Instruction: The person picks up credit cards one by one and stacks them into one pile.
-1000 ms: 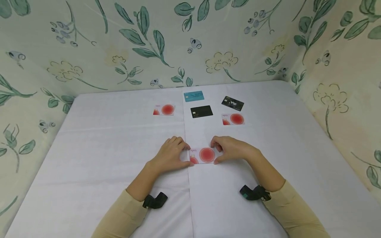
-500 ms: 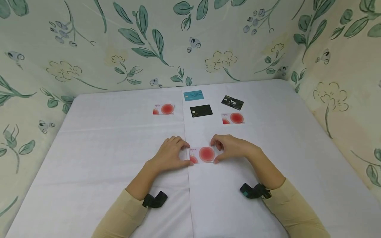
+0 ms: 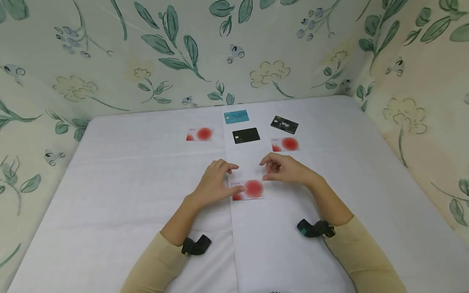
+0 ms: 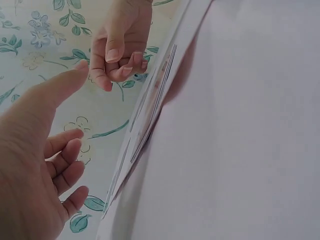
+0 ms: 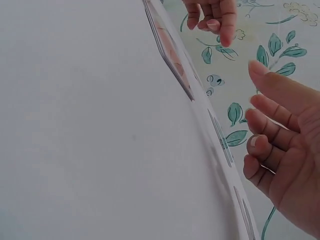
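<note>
A white card with red circles [image 3: 254, 189] lies on the white tabletop between the two hands. Its edge shows layered dark lines in the left wrist view, like cards lying one on another [image 4: 156, 102]. My left hand [image 3: 214, 182] is raised just over the card's left side, fingers relaxed, with the thumb overlapping the card in the head view. Beyond the card's upper right corner hovers my right hand [image 3: 287, 169], its fingers loosely bent and nothing between them. Both wrist views show the palms apart from the cards.
Farther back lie a blue card [image 3: 236, 117], a black card [image 3: 246, 136], a black VIP card [image 3: 284, 125], and two more red-circle cards, one at left [image 3: 199, 134] and one at right [image 3: 285, 144]. Floral cloth [image 3: 146, 53] surrounds the tabletop.
Both hands have let go of the near card's left and right edges and risen, shifting slightly away toward the back. The card stays in place.
</note>
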`<state>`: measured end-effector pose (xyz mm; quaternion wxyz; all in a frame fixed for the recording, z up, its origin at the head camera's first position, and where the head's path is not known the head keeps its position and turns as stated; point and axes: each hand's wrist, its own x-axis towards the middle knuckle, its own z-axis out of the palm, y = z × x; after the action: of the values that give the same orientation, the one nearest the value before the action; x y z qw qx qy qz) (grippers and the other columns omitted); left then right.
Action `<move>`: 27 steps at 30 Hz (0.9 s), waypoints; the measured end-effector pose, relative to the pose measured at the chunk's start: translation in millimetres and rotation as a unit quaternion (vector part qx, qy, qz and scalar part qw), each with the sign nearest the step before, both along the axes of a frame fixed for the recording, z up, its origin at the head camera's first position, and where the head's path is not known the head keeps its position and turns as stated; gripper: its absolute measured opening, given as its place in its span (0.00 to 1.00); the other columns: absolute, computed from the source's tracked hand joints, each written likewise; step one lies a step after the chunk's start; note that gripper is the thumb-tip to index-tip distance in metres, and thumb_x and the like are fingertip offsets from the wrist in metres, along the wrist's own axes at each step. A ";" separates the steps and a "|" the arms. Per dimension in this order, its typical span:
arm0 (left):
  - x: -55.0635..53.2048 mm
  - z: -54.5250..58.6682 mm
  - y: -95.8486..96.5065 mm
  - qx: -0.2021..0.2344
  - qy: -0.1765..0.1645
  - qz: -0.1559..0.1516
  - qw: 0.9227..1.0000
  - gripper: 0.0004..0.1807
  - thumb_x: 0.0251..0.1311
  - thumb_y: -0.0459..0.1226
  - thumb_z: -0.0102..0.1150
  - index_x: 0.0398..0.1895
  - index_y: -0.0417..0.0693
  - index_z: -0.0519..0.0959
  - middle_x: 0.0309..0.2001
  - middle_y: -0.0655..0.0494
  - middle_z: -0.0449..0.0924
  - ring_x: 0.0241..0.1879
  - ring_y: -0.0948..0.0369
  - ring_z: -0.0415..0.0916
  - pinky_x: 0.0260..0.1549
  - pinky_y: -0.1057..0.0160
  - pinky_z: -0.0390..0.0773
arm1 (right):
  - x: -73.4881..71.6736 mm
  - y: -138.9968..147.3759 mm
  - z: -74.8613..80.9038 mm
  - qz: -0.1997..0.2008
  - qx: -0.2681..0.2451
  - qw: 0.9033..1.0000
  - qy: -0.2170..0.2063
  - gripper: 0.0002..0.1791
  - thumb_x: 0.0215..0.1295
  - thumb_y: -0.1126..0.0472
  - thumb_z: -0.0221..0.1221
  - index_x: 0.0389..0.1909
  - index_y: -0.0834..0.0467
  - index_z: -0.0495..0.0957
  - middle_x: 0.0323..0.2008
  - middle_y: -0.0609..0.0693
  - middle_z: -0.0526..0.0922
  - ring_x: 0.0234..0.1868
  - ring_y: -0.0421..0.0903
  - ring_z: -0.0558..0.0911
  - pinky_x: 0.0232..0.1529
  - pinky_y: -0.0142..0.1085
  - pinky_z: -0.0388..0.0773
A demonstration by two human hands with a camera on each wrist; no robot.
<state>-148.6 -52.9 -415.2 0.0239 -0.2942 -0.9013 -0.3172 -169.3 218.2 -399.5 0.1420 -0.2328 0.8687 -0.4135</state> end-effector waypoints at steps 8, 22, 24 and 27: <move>-0.6 9.1 19.0 0.029 -0.006 0.008 1.000 0.39 0.46 0.55 0.68 0.59 0.45 0.71 0.45 0.54 0.70 0.47 0.58 0.66 0.49 0.55 0.66 | -5.7 9.9 -0.9 -0.057 -0.041 0.996 0.046 0.24 0.52 0.59 0.70 0.49 0.62 0.75 0.29 0.52 0.74 0.27 0.47 0.69 0.27 0.29 0.66; 3.0 32.7 49.4 0.059 0.009 0.003 0.998 0.40 0.47 0.55 0.68 0.62 0.50 0.69 0.47 0.56 0.69 0.49 0.60 0.64 0.50 0.56 0.66 | -8.2 27.4 0.9 -0.143 -0.085 0.979 0.119 0.21 0.53 0.64 0.68 0.48 0.65 0.77 0.28 0.51 0.71 0.27 0.42 0.68 0.28 0.27 0.66; 3.0 34.8 54.8 0.061 0.010 0.002 0.998 0.40 0.47 0.55 0.68 0.62 0.50 0.69 0.46 0.56 0.69 0.49 0.60 0.64 0.51 0.56 0.65 | -6.4 28.2 4.4 -0.157 -0.086 0.975 0.130 0.21 0.53 0.66 0.68 0.48 0.65 0.77 0.28 0.51 0.72 0.27 0.41 0.67 0.27 0.28 0.65; 1.8 34.8 62.3 0.064 0.010 0.003 0.998 0.40 0.47 0.55 0.68 0.63 0.50 0.69 0.48 0.56 0.69 0.50 0.60 0.64 0.51 0.57 0.65 | -7.5 33.4 2.3 -0.192 -0.078 0.966 0.156 0.21 0.52 0.66 0.69 0.48 0.64 0.77 0.28 0.52 0.73 0.28 0.42 0.67 0.28 0.29 0.65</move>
<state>-146.8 9.4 -380.4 0.0523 -0.2927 -0.8798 -0.3709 -176.9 251.5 -397.3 -0.0962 -0.1337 0.8736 -0.4579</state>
